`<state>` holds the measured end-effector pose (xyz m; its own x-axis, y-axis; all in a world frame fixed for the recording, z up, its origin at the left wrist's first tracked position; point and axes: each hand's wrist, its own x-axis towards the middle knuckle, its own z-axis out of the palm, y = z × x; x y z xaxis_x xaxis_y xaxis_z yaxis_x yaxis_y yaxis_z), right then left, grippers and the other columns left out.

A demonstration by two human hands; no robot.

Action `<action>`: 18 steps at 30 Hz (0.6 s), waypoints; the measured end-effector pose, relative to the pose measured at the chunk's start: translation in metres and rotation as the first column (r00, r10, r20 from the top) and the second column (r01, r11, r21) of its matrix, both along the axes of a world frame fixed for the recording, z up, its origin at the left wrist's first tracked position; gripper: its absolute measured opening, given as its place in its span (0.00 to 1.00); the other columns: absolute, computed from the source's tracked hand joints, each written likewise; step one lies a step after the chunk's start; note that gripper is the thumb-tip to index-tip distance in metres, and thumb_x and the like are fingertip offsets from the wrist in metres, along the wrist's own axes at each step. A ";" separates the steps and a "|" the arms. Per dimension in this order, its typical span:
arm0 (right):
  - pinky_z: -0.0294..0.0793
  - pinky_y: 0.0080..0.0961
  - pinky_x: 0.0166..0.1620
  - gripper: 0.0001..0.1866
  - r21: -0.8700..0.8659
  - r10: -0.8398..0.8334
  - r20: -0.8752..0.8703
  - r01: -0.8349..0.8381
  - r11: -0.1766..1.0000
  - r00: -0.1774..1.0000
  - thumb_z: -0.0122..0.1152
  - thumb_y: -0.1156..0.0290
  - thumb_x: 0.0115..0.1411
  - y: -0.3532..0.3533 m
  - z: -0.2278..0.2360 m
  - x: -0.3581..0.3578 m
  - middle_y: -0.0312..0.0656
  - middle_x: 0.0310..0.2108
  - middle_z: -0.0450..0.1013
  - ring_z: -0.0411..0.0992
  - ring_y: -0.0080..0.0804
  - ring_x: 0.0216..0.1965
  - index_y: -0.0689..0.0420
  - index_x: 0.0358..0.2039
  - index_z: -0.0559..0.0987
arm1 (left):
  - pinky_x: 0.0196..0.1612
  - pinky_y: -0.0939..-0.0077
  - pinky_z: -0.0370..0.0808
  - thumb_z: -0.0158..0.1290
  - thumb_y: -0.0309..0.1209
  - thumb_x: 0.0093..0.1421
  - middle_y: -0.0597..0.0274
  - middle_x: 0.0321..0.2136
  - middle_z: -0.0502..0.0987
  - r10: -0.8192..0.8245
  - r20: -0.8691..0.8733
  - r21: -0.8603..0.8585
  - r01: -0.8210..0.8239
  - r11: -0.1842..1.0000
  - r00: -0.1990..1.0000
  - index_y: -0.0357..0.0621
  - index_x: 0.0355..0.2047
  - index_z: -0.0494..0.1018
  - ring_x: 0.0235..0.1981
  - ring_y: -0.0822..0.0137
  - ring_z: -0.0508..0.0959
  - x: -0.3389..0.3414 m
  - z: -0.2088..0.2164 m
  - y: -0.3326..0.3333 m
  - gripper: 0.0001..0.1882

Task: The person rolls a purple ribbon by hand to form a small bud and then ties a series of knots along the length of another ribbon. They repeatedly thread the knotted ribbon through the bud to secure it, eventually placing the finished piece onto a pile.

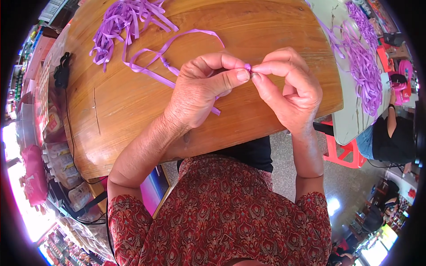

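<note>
Over the wooden table, my left hand (202, 86) pinches a purple ribbon (154, 76) between thumb and forefinger. My right hand (288, 82) meets it fingertip to fingertip, pinching the same ribbon at a small bunched purple bit. The ribbon's length runs out from behind my left hand, loops over the table and has a small knot along it. One short tail hangs below my left palm. A heap of purple ribbons (117, 29) lies at the table's far left, and the long ribbon trails toward it. Most of what my left palm holds is hidden.
The wooden table (248, 119) has a curved front edge close to my body. A black cable (66, 111) runs down its left side. On a pale table (350, 126) at the right lie more purple ribbons (364, 80). Another person (390, 133) sits there, by a red stool (344, 153).
</note>
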<state>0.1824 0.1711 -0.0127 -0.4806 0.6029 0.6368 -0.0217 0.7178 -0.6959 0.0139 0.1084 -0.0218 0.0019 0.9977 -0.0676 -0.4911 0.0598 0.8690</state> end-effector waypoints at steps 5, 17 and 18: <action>0.65 0.18 0.36 0.08 -0.232 0.072 -0.175 -0.113 0.966 0.982 0.57 0.89 0.51 -0.001 -0.008 -0.001 0.40 0.32 0.69 0.66 0.24 0.33 0.64 0.31 0.75 | 0.36 0.85 0.71 0.57 0.23 0.55 0.65 0.31 0.77 -0.026 0.008 0.011 0.026 1.000 1.000 0.39 0.36 0.76 0.32 0.79 0.73 0.003 0.006 -0.003 0.07; 0.63 0.16 0.38 0.05 -0.575 0.033 -0.322 -0.223 0.787 0.946 0.55 0.84 0.56 -0.003 -0.013 -0.003 0.40 0.36 0.68 0.65 0.22 0.36 0.65 0.34 0.74 | 0.36 0.88 0.69 0.57 0.23 0.56 0.71 0.29 0.76 -0.011 -0.112 -0.056 0.005 0.998 0.994 0.40 0.34 0.76 0.32 0.82 0.72 0.002 0.008 -0.002 0.05; 0.63 0.16 0.38 0.05 -0.576 0.032 -0.321 -0.221 0.787 0.947 0.55 0.84 0.56 -0.003 -0.012 -0.001 0.40 0.36 0.68 0.65 0.22 0.36 0.65 0.34 0.74 | 0.36 0.88 0.69 0.57 0.23 0.56 0.71 0.29 0.76 -0.013 -0.112 -0.056 0.006 0.998 0.994 0.40 0.34 0.76 0.32 0.82 0.72 0.002 0.007 -0.002 0.05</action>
